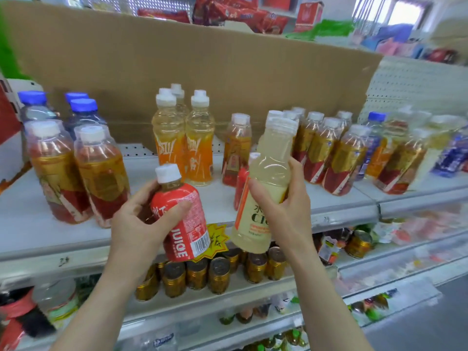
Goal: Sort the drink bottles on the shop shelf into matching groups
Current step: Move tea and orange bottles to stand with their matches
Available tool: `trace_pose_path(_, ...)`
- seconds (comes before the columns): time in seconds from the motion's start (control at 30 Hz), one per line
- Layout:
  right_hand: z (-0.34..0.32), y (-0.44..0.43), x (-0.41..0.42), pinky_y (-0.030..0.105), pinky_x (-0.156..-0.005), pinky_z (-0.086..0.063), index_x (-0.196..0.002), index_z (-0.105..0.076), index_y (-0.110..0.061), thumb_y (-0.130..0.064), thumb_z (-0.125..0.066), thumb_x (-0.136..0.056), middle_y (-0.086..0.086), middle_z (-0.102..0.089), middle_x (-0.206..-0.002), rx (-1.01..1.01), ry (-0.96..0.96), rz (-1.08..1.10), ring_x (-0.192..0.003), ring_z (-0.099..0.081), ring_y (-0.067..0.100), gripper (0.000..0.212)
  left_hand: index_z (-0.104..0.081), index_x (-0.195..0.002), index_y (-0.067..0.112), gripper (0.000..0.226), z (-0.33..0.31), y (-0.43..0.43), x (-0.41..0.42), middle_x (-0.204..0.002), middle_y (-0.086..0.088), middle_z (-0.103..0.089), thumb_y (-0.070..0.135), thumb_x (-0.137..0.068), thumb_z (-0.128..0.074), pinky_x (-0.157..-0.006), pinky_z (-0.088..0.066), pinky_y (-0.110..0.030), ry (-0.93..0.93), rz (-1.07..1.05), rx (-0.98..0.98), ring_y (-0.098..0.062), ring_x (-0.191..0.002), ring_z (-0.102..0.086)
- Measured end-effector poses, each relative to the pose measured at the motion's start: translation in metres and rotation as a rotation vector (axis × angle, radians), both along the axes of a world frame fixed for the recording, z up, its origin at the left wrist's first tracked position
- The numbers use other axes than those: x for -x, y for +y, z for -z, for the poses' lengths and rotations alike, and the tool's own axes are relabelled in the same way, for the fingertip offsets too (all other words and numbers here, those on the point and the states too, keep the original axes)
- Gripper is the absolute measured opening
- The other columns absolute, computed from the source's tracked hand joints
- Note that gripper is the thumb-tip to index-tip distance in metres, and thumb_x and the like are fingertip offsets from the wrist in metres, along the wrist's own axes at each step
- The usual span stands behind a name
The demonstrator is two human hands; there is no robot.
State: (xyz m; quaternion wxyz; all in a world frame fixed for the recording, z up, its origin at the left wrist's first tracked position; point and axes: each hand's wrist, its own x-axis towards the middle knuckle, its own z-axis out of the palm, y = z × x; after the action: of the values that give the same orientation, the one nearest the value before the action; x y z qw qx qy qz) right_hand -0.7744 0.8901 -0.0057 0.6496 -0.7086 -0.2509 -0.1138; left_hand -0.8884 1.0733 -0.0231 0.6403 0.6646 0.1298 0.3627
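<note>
My left hand [141, 219] grips a red juice bottle [186, 224] with a white cap, held tilted in front of the white shelf [30, 224]. My right hand [283, 209] grips a pale yellow drink bottle [268, 173], also lifted off the shelf. Behind it stands another red bottle [241, 188], partly hidden. On the shelf stand two red-and-gold tea bottles [101, 173] at the left, blue-capped bottles [81, 110] behind them, orange-labelled bottles [200, 148] in the middle, and several red-and-gold bottles [342, 158] at the right.
A brown cardboard sheet [202, 72] backs the shelf. Gold-topped cans [217, 274] fill the shelf below, behind a yellow star price tag [217, 239]. Blue-labelled bottles [453, 153] lie at the far right. Red snack packs [240, 11] sit above.
</note>
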Motion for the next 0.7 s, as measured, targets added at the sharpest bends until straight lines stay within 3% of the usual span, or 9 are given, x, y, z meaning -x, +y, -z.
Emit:
trace_pose_path(0.07, 0.004, -0.026, -0.015, 0.037, -0.085, -0.059, -0.131, -0.046, -0.038, -0.030, -0.079, -0.086, -0.027, -0.070, -0.102, 0.004, 0.005, 0.014, -0.092, -0.070, 0.000, 0.056, -0.063, -0.124, 0.033, 0.072, 0.002, -0.021, -0.015, -0.103, 0.015, -0.073, 0.047, -0.058, -0.088, -0.068, -0.056, -0.015, -0.010, 0.006, -0.022, -0.001, -0.093, -0.070)
trace_pose_path(0.17, 0.009, -0.064, -0.046, 0.038, -0.086, -0.059, -0.132, -0.047, -0.034, -0.031, -0.079, -0.085, -0.027, -0.070, -0.104, 0.023, 0.001, 0.015, -0.093, -0.070, -0.001, 0.057, -0.062, -0.130, 0.030, 0.084, 0.004, -0.059, -0.040, -0.109, 0.013, -0.073, 0.055, -0.052, -0.082, -0.070, -0.057, -0.017, -0.013, -0.011, -0.033, -0.004, -0.097, -0.070)
trace_pose_path(0.27, 0.010, -0.103, -0.082, 0.041, -0.087, -0.059, -0.129, -0.048, -0.039, -0.031, -0.080, -0.084, -0.023, -0.070, -0.104, 0.063, 0.005, -0.014, -0.094, -0.070, 0.001, 0.055, -0.063, -0.123, 0.035, 0.073, 0.006, -0.101, -0.067, -0.107, 0.017, -0.073, 0.050, -0.056, -0.088, -0.071, -0.058, -0.018, -0.029, -0.041, -0.004, -0.003, -0.096, -0.070)
trace_pose_path(0.37, 0.010, -0.137, -0.116, 0.040, -0.085, -0.058, -0.129, -0.048, -0.041, -0.033, -0.080, -0.083, -0.021, -0.069, -0.105, 0.084, -0.004, -0.028, -0.094, -0.069, 0.002, 0.056, -0.064, -0.119, 0.037, 0.063, 0.007, -0.138, -0.091, -0.104, 0.018, -0.074, 0.040, -0.057, -0.078, -0.069, -0.056, -0.015, -0.029, -0.063, 0.009, -0.002, -0.093, -0.070)
trace_pose_path(0.53, 0.013, -0.184, -0.152, 0.026, -0.079, -0.052, -0.130, -0.048, -0.035, -0.026, -0.079, -0.086, -0.027, -0.068, -0.100, 0.093, 0.010, -0.062, -0.092, -0.068, -0.002, 0.054, -0.062, -0.111, 0.045, 0.052, 0.006, -0.189, -0.127, -0.102, 0.018, -0.072, 0.035, -0.062, -0.076, -0.065, -0.053, -0.010, -0.003, -0.071, 0.014, 0.005, -0.090, -0.068)
trace_pose_path(0.7, 0.023, -0.231, -0.168, 0.030, -0.080, -0.055, -0.124, -0.050, -0.040, -0.025, -0.080, -0.085, -0.030, -0.068, -0.097, 0.122, 0.039, 0.006, -0.090, -0.069, -0.002, 0.052, -0.058, -0.105, 0.050, 0.046, 0.008, -0.232, -0.159, -0.095, 0.027, -0.070, 0.035, -0.065, -0.076, -0.063, -0.053, -0.009, 0.038, 0.023, 0.014, 0.010, -0.089, -0.066)
